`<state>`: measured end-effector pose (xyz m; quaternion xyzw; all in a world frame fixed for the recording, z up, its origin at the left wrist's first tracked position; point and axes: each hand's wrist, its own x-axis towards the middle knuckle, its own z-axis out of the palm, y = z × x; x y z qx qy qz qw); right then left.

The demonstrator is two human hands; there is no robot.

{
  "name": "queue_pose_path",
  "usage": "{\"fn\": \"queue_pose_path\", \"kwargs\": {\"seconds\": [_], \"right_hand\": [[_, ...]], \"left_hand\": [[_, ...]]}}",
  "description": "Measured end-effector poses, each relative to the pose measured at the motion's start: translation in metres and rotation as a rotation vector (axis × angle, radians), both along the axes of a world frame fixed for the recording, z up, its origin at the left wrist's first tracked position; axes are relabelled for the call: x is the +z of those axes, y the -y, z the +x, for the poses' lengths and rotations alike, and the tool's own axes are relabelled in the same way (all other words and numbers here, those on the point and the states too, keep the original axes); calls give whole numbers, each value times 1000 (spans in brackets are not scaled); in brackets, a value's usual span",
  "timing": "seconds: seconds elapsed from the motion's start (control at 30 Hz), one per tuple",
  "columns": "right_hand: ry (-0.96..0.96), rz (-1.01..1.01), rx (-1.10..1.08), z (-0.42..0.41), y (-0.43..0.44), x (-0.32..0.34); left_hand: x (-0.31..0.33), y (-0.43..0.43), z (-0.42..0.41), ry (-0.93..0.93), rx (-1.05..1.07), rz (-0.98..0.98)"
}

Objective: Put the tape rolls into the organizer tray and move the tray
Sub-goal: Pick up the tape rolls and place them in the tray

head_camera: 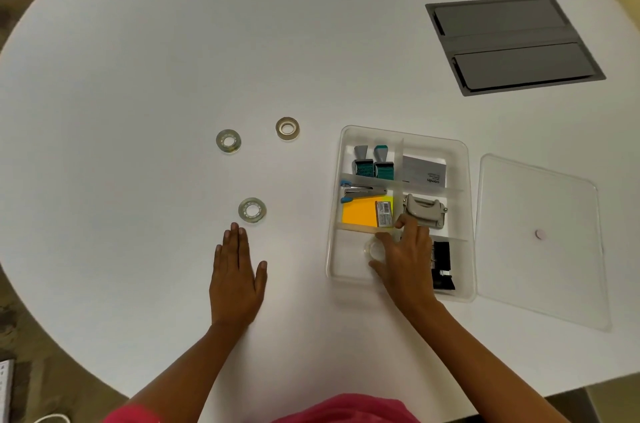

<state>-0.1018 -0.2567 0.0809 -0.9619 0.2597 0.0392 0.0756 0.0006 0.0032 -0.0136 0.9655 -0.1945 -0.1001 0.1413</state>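
Three tape rolls are seen lying flat on the white worktop (138, 76), well apart from each other: the left roll (228, 141), the far roll (287, 128) and the near roll (252, 210). The left hand (237, 279) is laid flat on the worktop just below the near roll, with its grip spread open and nothing held. Its fingertips (235, 228) are close to that roll but not touching it.

To the right, the clear organizer tray (465, 208) is seen, split into compartments. A fourth tape roll (373, 248) is held in the right hand (407, 261) over the tray's near left compartment. That roll is clear and mostly hidden by the fingers, so it is hard to make out. Two stamps (373, 163), one stapler (360, 192) and one orange pad (363, 213) are counted in the tray. A black thing (442, 265) is partly hidden behind the right hand.

One clear lid (540, 239) is laid just beside the tray.
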Motion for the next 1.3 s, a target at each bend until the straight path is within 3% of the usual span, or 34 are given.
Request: {"fn": "queue_pose_path", "kwargs": {"seconds": [0.2,0.3,0.43,0.53,0.63,0.77,0.87,1.07,1.17,1.3], "right_hand": [[1,20,-32,1,-5,1],[148,52,-37,16,-20,11],[312,211,178,58,-57,25],[168,323,414,97,-83,21],[6,363,515,130,-104,4],[-116,182,635,152,-116,-16],[-107,102,688,154,-118,-24],[-23,160,653,146,-113,-12],[29,237,525,129,-106,10],[75,183,277,91,-87,40]], "left_hand": [[-1,0,0,3,-2,-2],[-2,0,0,13,-1,-3],[-2,0,0,20,1,-2],[-2,0,0,24,4,5],[-3,1,1,16,11,13],[-4,0,1,-2,19,13],[-6,0,1,-3,24,17],[-5,-1,2,3,26,8],[-5,-1,1,13,22,-1],[-4,-2,0,10,15,-5]]}}
